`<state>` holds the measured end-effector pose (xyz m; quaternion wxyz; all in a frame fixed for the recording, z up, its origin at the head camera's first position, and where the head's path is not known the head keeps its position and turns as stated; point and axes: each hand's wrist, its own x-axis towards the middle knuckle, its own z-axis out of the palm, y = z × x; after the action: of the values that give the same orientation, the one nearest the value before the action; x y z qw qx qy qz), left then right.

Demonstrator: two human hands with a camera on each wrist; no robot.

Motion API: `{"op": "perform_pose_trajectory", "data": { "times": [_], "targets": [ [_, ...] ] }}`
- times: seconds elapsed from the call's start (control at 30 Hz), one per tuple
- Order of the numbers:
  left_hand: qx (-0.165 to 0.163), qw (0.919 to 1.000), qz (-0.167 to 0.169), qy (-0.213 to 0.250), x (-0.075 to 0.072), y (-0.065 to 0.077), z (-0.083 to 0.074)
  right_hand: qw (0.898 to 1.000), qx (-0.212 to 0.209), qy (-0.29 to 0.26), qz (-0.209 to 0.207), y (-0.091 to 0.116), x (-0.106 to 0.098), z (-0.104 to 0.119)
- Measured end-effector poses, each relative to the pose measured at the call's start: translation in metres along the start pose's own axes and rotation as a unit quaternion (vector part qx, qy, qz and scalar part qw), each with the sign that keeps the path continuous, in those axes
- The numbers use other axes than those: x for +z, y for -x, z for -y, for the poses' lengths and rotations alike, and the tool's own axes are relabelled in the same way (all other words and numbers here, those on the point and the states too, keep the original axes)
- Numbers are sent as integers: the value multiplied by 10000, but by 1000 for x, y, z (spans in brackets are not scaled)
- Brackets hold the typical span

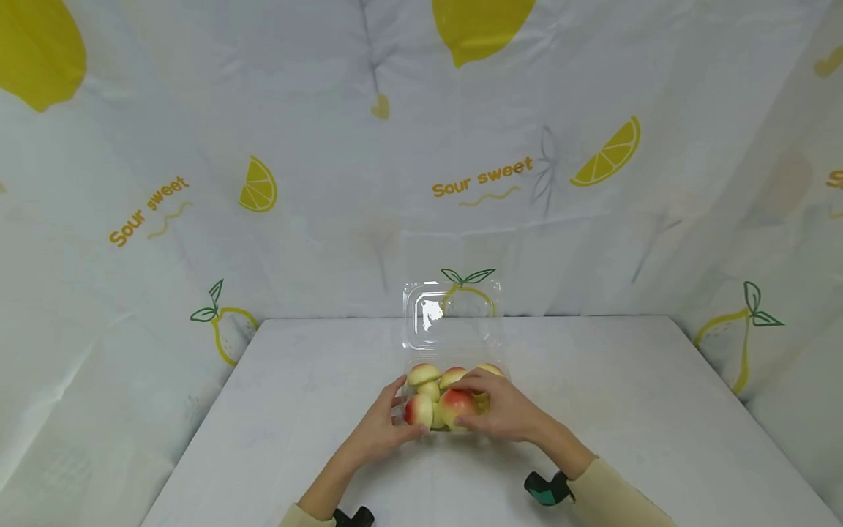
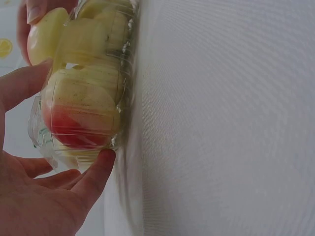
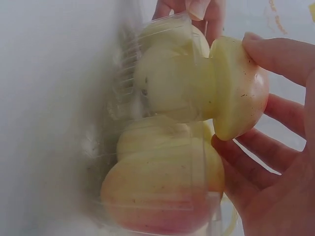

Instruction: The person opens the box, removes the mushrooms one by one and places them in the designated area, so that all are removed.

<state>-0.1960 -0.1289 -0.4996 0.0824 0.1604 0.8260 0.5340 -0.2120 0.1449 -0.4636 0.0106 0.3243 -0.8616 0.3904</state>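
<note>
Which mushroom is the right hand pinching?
The front mushroom whose red cap faces up. Only that one sits between the right hand's thumb and fingers.

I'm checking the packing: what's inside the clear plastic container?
The container holds yellow-and-red mushroom-shaped pieces, one held by the right hand. That hand partly hides others, so their number is unclear.

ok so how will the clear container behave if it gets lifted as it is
The clear container would probably flex when squeezed, since it looks thin and ribbed. Its lid may swing, as it stands open. The mushroom-shaped pieces could spill if tilted, since the lid isn't over them.
</note>
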Motion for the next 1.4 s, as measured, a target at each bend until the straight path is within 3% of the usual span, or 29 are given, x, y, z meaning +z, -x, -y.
{"op": "perform_pose_trajectory", "data": {
  "times": [0.27,0.67,1.4],
  "targets": [
    [-82,10000,18,19,-1,2,-4,9996,-81,-214,-138,2,-8,7],
    [-54,10000,29,49,0,0,1,9992,-119,-368,-125,7,-22,14],
    [-51,10000,-2,29,0,0,1,9968,-64,-380,-697,25,-53,8]
  ]
}}
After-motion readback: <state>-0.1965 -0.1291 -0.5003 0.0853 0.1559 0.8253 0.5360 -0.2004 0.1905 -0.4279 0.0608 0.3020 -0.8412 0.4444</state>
